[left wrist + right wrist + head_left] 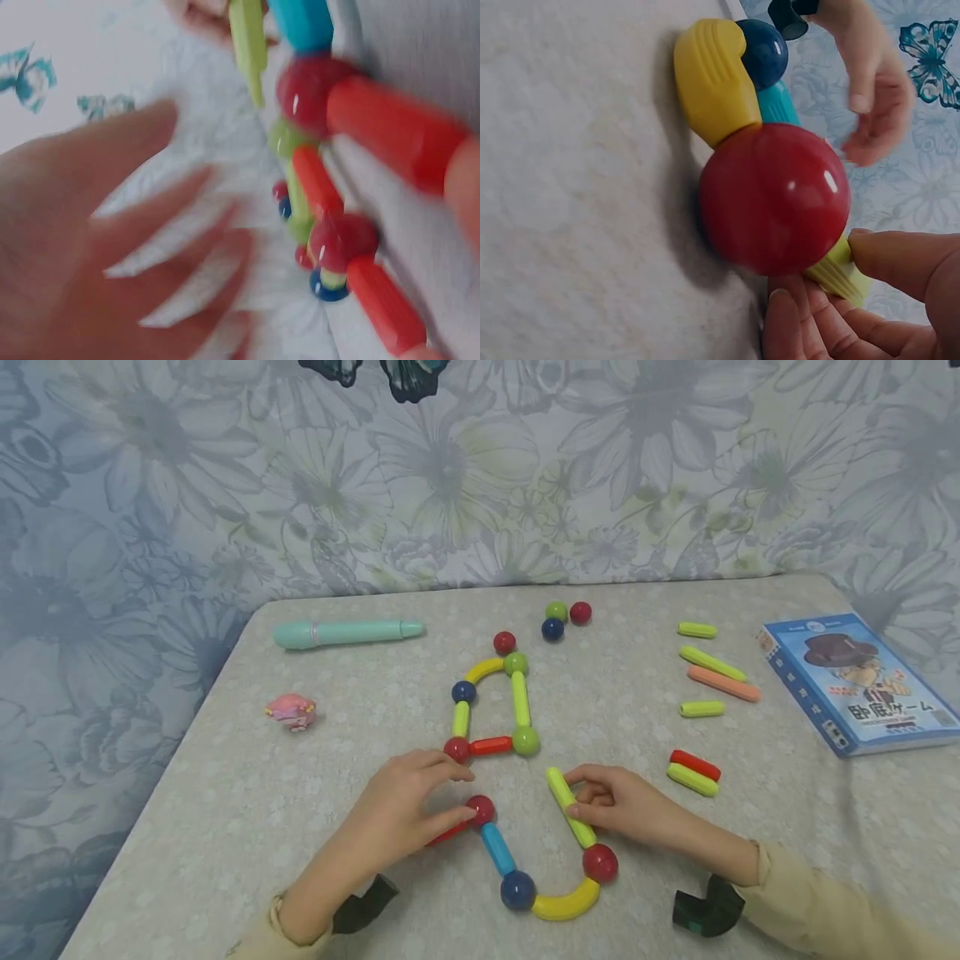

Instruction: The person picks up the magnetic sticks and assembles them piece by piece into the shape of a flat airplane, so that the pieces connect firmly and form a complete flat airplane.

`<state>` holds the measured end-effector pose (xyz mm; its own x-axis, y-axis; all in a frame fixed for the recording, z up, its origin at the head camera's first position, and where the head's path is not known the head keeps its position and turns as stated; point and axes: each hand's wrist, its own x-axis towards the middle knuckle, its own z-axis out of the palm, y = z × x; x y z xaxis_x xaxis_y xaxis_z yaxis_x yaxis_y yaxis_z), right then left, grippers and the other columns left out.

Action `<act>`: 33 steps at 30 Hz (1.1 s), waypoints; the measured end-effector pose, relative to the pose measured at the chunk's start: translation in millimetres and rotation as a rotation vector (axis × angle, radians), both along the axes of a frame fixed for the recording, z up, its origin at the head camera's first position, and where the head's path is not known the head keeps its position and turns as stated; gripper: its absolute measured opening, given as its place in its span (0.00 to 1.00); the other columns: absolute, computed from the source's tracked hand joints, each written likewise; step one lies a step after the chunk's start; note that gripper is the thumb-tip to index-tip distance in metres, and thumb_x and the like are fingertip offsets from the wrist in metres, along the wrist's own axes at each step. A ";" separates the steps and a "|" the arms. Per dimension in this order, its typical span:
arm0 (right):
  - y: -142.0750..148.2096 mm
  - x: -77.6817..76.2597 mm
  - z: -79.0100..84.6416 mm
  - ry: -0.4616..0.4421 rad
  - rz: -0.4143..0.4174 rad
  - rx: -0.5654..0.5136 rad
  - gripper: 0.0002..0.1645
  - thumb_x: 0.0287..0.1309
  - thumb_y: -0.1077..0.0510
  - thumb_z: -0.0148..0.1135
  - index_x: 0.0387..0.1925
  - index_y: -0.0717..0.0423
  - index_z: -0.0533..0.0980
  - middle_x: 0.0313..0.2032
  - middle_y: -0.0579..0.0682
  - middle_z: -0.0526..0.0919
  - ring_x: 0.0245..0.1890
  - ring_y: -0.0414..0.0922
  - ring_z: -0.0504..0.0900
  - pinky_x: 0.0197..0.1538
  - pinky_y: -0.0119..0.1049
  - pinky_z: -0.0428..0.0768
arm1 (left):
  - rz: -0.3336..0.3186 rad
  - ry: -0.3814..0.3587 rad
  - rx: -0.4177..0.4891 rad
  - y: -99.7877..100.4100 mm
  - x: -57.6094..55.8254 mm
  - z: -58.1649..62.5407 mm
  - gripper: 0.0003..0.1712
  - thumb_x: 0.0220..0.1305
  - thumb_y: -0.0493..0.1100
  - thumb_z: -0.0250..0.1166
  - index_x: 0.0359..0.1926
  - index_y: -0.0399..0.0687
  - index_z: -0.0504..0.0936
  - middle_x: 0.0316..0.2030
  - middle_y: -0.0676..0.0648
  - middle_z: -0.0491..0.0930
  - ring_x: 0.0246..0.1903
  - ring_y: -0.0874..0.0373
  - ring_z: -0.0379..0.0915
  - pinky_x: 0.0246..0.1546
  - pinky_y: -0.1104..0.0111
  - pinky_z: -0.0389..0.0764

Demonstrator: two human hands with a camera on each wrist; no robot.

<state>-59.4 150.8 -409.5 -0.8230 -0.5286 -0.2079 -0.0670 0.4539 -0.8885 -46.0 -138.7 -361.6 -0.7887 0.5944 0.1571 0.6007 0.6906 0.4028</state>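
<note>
My left hand (397, 806) hovers with spread fingers by a red ball (311, 94) and the red rod (394, 135) joined to it, holding nothing. Between thumb and fingers, my right hand (630, 806) pinches a lime green rod (572, 810) whose near end meets another red ball (776, 199). From that ball a yellow curved rod (566, 903), a dark blue ball (517, 891) and a light blue rod (498, 850) run back to the first red ball. Farther off lies a closed loop of rods and balls, including a green ball (527, 741) and a red rod (491, 746).
Spare rods, one of them orange (723, 683), lie on the right beside a blue box (862, 681). Loose balls, including a green one (556, 611), sit at the back. A mint tube (348, 633) and a pink figurine (292, 712) lie on the left.
</note>
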 end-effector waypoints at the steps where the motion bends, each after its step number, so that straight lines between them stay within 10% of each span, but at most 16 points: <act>1: -0.6 -1.2 -0.3 -0.003 0.005 0.002 0.25 0.58 0.54 0.64 0.53 0.65 0.72 0.27 0.46 0.78 0.22 0.43 0.73 0.26 0.30 0.70 | 0.020 -0.027 -0.029 -4.0 -1.1 -1.1 0.23 0.46 0.49 0.76 0.44 0.48 0.83 0.36 0.54 0.79 0.36 0.62 0.74 0.38 0.64 0.74; 6: -1.9 -3.2 0.4 0.008 0.031 0.035 0.24 0.58 0.53 0.64 0.52 0.63 0.73 0.26 0.45 0.77 0.22 0.42 0.72 0.26 0.30 0.70 | 0.039 -0.184 -0.139 -4.5 1.3 -14.1 0.29 0.47 0.51 0.75 0.51 0.46 0.79 0.33 0.57 0.78 0.32 0.65 0.71 0.34 0.68 0.74; 24: -3.1 -1.3 6.1 -0.013 0.115 0.085 0.34 0.56 0.53 0.65 0.62 0.57 0.64 0.24 0.46 0.76 0.19 0.43 0.75 0.25 0.31 0.71 | 0.133 -0.247 -0.130 5.0 -5.7 -23.1 0.25 0.48 0.46 0.75 0.49 0.47 0.81 0.28 0.60 0.74 0.27 0.65 0.67 0.30 0.71 0.72; 33: 10.1 -24.7 19.0 0.161 0.194 0.221 0.25 0.57 0.52 0.64 0.54 0.57 0.72 0.24 0.41 0.74 0.22 0.38 0.71 0.26 0.31 0.70 | 0.112 -0.256 -0.103 4.0 -2.6 -30.8 0.24 0.49 0.47 0.74 0.48 0.48 0.81 0.28 0.61 0.74 0.27 0.66 0.67 0.29 0.72 0.71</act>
<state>-84.1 160.9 -390.4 -0.7429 -0.6355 -0.2103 -0.3028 0.5992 -0.7411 -48.6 -134.7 -392.5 -0.8565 0.5037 -0.1123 0.4059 0.7920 0.4561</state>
